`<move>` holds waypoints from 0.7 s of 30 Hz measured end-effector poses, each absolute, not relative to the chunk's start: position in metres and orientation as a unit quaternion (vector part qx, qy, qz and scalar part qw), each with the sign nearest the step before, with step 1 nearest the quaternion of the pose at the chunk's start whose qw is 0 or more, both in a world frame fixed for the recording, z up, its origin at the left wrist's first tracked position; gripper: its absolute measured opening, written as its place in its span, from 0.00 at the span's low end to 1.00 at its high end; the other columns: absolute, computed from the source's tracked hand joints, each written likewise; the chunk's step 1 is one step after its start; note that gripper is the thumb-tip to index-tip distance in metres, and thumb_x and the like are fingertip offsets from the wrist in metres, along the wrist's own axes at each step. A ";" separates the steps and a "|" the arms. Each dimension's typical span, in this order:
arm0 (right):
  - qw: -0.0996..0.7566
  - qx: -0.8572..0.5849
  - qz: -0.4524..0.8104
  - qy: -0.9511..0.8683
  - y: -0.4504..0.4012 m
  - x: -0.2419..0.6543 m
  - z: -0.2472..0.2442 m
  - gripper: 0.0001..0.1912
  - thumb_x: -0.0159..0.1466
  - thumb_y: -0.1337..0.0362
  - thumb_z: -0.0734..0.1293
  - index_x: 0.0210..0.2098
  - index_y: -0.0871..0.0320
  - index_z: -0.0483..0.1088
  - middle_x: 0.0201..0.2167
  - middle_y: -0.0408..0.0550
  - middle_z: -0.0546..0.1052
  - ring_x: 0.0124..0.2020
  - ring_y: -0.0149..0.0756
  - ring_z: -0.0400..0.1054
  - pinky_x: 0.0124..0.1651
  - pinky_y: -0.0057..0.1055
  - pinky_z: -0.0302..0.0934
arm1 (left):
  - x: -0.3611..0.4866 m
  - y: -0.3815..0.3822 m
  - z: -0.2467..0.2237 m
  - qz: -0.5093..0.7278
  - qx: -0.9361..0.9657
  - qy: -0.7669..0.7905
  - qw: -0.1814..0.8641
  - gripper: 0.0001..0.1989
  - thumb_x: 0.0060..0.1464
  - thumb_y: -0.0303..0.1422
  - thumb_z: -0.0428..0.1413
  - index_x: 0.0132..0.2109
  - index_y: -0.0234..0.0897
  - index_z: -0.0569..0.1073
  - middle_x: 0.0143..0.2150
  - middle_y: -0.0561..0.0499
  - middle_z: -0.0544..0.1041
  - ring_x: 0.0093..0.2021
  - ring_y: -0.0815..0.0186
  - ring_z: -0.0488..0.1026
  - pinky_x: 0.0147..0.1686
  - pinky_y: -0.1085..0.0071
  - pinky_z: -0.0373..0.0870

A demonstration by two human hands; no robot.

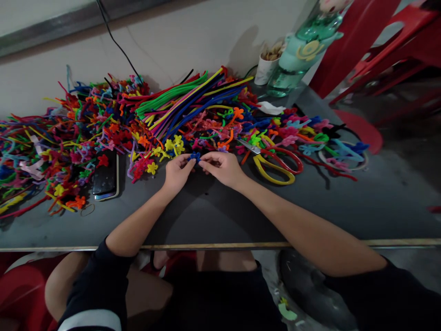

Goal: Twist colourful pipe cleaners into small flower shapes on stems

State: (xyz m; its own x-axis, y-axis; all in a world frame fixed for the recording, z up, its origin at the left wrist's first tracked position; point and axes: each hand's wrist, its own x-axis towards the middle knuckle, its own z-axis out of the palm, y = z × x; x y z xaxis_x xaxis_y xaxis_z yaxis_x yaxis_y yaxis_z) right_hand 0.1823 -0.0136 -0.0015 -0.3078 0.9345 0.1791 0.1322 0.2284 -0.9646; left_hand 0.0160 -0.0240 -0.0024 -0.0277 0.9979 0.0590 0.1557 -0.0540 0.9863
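Observation:
A small blue pipe-cleaner flower is held between my two hands above the dark table. My left hand pinches its left side with thumb and fingers. On the other side, my right hand grips its right edge, fingers bent together. Just beyond the hands lie yellow pipe-cleaner flowers and a big pile of coloured flowers and stems. Scissors with one red and one yellow handle rest right of my right hand, blades toward the pile.
A long bundle of straight pipe cleaners lies on the pile. Phones sit at left, a teal bottle and a paper cup at the back right. Red chairs stand beyond; the table's front edge is near my body.

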 end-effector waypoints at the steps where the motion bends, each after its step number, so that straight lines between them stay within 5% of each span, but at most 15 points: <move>1: 0.426 -0.405 0.469 -0.659 -0.014 0.182 -0.001 0.16 0.58 0.52 0.69 0.35 0.59 0.75 0.23 0.45 0.76 0.22 0.30 0.69 0.28 0.29 0.66 | 0.016 -0.024 -0.003 0.483 0.545 0.531 0.434 0.08 0.52 0.32 0.58 0.38 0.34 0.76 0.25 0.54 0.74 0.22 0.73 0.70 0.25 0.76 0.68; 13: 0.415 -0.425 0.428 -0.681 -0.013 0.185 0.002 0.13 0.62 0.55 0.65 0.36 0.59 0.75 0.24 0.45 0.76 0.22 0.31 0.70 0.30 0.30 0.67 | 0.008 -0.025 0.006 0.426 0.667 0.521 0.321 0.07 0.49 0.30 0.57 0.37 0.35 0.75 0.32 0.51 0.77 0.30 0.70 0.71 0.31 0.74 0.68; 21: 0.427 -0.425 0.424 -0.676 -0.013 0.186 0.002 0.14 0.62 0.54 0.64 0.36 0.58 0.72 0.24 0.45 0.75 0.23 0.30 0.70 0.30 0.30 0.67 | 0.002 -0.024 0.012 0.414 0.670 0.509 0.346 0.12 0.54 0.35 0.54 0.40 0.34 0.79 0.28 0.51 0.78 0.23 0.71 0.70 0.26 0.74 0.67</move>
State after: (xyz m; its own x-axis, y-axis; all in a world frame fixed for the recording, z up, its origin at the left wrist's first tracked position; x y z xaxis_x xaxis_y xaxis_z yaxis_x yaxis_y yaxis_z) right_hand 0.1861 -0.0135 0.0022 -0.2736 0.9372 0.2165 0.2124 0.2784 -0.9367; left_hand 0.0022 -0.0239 0.0118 0.1374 0.9695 0.2029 0.3961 -0.2416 0.8858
